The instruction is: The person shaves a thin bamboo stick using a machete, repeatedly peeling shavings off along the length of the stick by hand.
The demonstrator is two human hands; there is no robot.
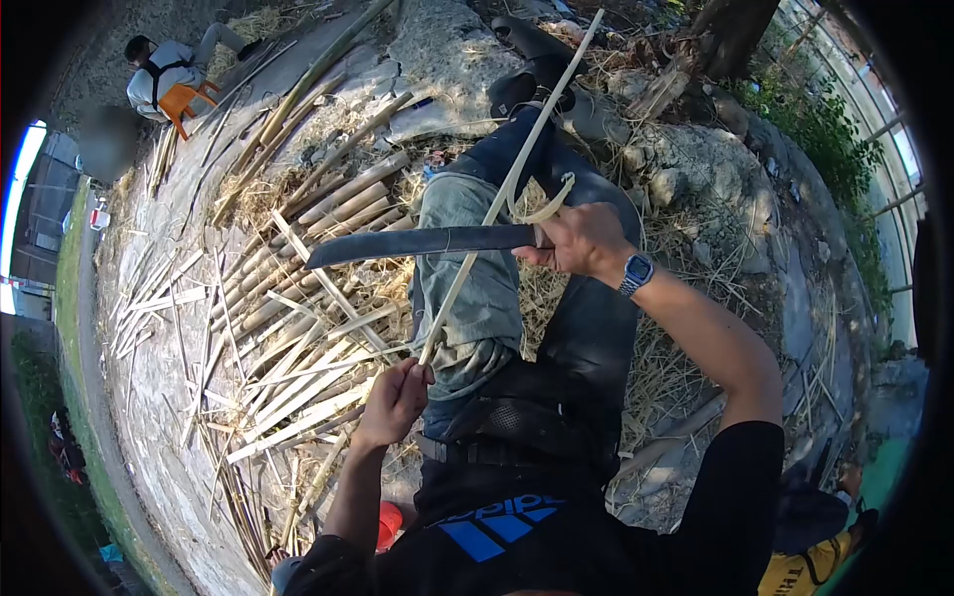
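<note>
My right hand (pixel 579 238) is closed round the handle of a long, dark machete (pixel 417 244), whose blade points left across my thigh. A long pale bamboo strip (pixel 517 164) runs from my lap up past my feet. Its near end is pinched in my left hand (pixel 397 395). The blade crosses the strip close to my right hand, and a thin shaving (pixel 547 209) curls off there. A grey-green cloth (pixel 467 268) covers my leg beneath the strip and the blade.
Split bamboo pieces (pixel 308 387) and cut poles (pixel 348 214) lie on the ground at left. Someone sits on an orange chair (pixel 179 102) at the upper left. Another person in yellow (pixel 800 571) is at lower right. A rock (pixel 715 179) and a tree trunk (pixel 735 40) stand at upper right.
</note>
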